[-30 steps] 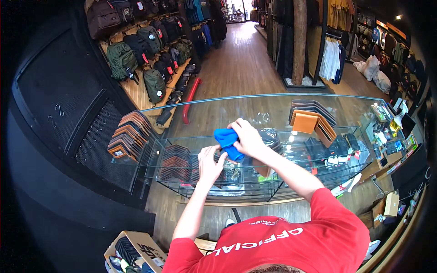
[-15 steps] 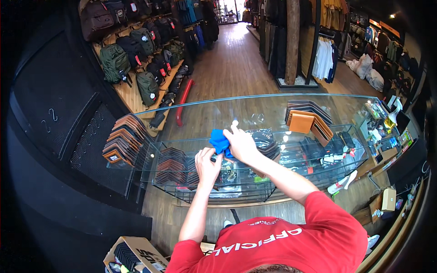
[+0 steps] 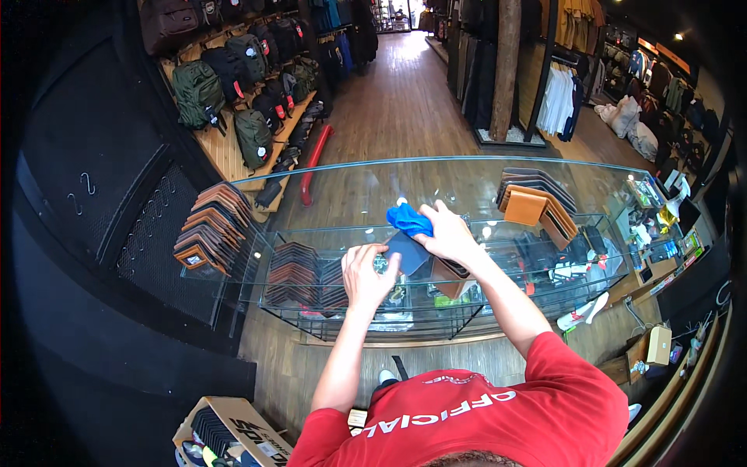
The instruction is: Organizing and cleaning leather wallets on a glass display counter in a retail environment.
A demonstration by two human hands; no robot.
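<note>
In my right hand is a crumpled bright blue cloth, gripped between thumb and fingers over the glass counter. Just below it is a dark, flat wallet, whose far edge the cloth partly covers. My left hand has the near-left side of this wallet, its thumb lying along the surface. A brown wallet stands on the counter beneath my right wrist, partly hidden by it.
The glass display counter spans the view. Brown wallets stand in a row at its left end. More wallets stand right of my hands. Backpacks fill shelves at far left. An open carton sits at lower left.
The blue cloth has moved right and slightly away with my right hand. The dark wallet, hidden before, now shows beneath it. My left hand has shifted slightly right, its thumb spread wider.
</note>
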